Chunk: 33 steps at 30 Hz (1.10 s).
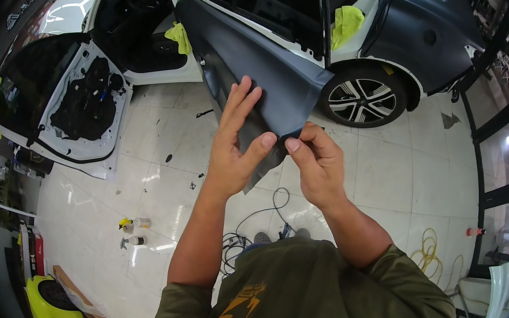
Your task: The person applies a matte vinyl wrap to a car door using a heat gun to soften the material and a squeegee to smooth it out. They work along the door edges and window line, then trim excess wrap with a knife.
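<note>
Pinching the edge of the dark grey film (pixel 288 95), the right hand (pixel 321 167) has its grip closed, thumb against bent fingers; the left hand (pixel 234 145) is beside it with its grip spread, fingers extended upward over the film and thumb out toward the same edge, though whether that thumb presses cannot be told; the film is in front of the chest, along a car door (pixel 274 3), its long axis slanting from upper left to lower right; a loose flap (pixel 262 172) points down and left; beyond are a spoked wheel (pixel 363 100) and a yellow-green cloth (pixel 346 25).
</note>
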Motion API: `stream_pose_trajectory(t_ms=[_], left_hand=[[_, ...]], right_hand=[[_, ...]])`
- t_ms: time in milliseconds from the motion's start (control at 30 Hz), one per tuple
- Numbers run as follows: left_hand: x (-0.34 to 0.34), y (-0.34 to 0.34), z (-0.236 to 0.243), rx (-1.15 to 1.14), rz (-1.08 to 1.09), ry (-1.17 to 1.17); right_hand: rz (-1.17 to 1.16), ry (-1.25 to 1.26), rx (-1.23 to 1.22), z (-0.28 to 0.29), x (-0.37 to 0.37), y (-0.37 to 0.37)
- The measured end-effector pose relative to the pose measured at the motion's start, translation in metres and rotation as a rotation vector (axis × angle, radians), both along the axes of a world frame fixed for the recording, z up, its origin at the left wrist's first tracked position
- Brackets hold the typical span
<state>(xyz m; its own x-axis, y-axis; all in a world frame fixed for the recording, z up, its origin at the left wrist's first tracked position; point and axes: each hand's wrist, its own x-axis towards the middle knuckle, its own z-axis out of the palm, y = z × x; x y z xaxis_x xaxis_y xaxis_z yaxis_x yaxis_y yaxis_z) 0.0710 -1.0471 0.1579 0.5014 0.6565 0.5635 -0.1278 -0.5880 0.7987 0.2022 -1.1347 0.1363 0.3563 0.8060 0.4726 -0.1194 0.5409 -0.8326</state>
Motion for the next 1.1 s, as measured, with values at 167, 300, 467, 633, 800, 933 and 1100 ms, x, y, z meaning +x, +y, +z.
stream_pose_trajectory(t_ms=[167,300,467,633,800,933,1100], left_hand=[[-0.002,0.0,0.002,0.025,0.018,0.04],[-0.003,-0.006,0.008,0.107,0.107,0.106],[-0.007,-0.015,0.014,0.281,0.199,0.207],[-0.008,-0.016,0.01,0.253,0.162,0.186],[-0.009,-0.02,0.008,0.237,0.115,0.197],[-0.007,-0.022,0.006,0.231,0.116,0.194],[-0.005,-0.026,0.006,0.176,0.125,0.172]], right_hand=[[0.025,0.039,-0.005,-0.006,0.0,0.004],[0.053,0.067,-0.075,-0.004,0.002,0.005],[0.066,0.123,-0.057,-0.01,0.0,0.01],[0.026,0.056,-0.049,-0.006,0.002,0.01],[-0.028,-0.044,-0.002,-0.002,0.005,0.009],[-0.006,-0.077,0.021,-0.006,0.009,0.009],[0.009,-0.05,0.039,-0.007,0.009,0.008]])
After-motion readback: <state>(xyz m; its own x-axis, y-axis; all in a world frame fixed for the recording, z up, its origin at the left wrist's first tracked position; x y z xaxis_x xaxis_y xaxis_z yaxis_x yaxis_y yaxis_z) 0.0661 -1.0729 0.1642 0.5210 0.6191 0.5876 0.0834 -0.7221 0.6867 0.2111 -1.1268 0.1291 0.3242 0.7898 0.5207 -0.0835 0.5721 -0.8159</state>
